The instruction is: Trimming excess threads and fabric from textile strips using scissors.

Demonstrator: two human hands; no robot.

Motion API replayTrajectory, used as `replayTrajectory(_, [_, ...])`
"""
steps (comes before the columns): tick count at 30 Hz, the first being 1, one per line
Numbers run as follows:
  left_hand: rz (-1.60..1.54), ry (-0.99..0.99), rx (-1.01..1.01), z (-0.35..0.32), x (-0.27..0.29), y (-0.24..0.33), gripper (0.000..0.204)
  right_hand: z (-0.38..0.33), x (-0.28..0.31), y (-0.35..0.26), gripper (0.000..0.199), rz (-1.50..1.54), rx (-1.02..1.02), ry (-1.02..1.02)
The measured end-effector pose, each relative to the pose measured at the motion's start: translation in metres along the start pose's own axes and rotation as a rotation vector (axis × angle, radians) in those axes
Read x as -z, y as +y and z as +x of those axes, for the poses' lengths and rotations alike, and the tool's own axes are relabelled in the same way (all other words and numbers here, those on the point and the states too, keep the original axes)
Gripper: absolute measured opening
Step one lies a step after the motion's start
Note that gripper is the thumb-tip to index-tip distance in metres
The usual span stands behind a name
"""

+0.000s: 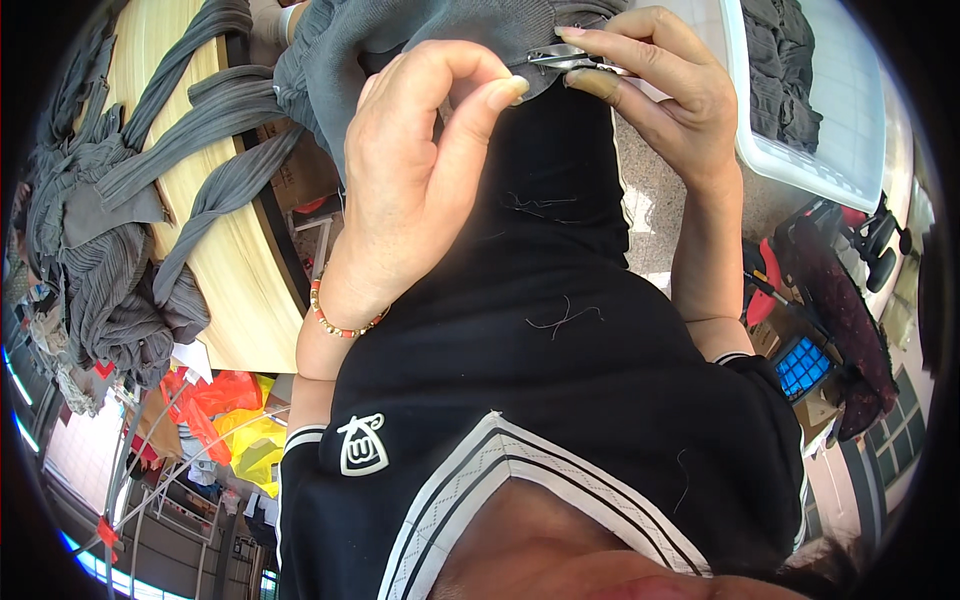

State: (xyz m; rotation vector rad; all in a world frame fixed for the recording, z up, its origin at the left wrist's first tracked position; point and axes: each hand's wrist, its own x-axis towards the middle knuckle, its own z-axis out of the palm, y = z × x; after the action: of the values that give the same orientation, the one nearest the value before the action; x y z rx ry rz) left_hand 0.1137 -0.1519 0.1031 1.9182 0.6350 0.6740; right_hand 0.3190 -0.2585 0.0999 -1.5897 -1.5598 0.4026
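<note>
Grey knit garment and thread snips in two bare hands, head view.
The grey ribbed-knit garment (430, 22) lies across the person's knees at the top; the right hand (675, 100) grips small silver thread snips (548, 57) between thumb and fingers, blades pointing left against the cloth. The left hand (400, 170) has thumb and forefinger tips pressed together just beside the garment's edge; whether they pinch thread or cloth, I cannot tell. Grey knit pieces (105, 290) drape the wooden tabletop (225, 250) at left; a translucent plastic crate (850, 120) stands at right.
</note>
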Motion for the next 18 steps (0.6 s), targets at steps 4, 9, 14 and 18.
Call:
replayTrajectory(4, [-0.067,-0.006,-0.005,0.001,-0.001,-0.001,0.007,0.0,0.005,0.001,0.037,-0.008,0.015,-0.012])
replayTrajectory(9, [-0.103,0.01,0.014,-0.003,0.001,-0.003,0.007,0.003,-0.004,0.005,0.036,0.011,0.095,-0.005])
replayTrajectory(14, [-0.141,-0.024,-0.024,-0.002,-0.001,-0.006,0.007,0.003,-0.003,0.002,0.036,-0.024,0.104,0.009])
replayTrajectory(18, [-0.136,-0.03,-0.023,-0.004,0.0,-0.008,0.008,0.006,-0.01,0.008,0.033,-0.01,0.131,0.029])
